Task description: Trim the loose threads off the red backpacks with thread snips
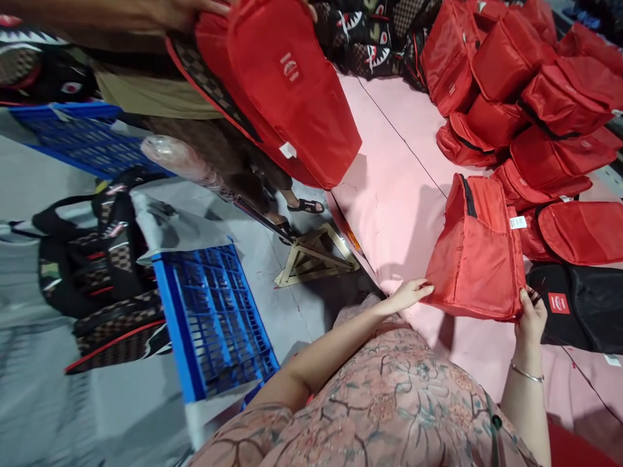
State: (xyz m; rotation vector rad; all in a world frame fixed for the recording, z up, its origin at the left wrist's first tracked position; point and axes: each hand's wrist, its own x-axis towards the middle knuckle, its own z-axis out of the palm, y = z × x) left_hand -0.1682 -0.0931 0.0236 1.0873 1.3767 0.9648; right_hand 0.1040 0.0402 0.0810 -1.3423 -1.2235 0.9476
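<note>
A red fabric bag (479,259), its inside lining showing and a white tag at one side, is held up over the pink table (389,162). My left hand (411,295) pinches its near left corner. With the fingers partly behind the fabric, my right hand (531,314) grips the near right corner. Close beside my right hand lies a black fabric piece (579,308) with a red label. Behind the held bag is a pile of red bags (506,78).
At upper left another person's hand (189,13) holds a large red bag (287,84) with checkered trim. Blue plastic crates (219,318) and checkered black bags (97,259) stand on the left floor. More shark-face bags (374,45) sit at the table's far end.
</note>
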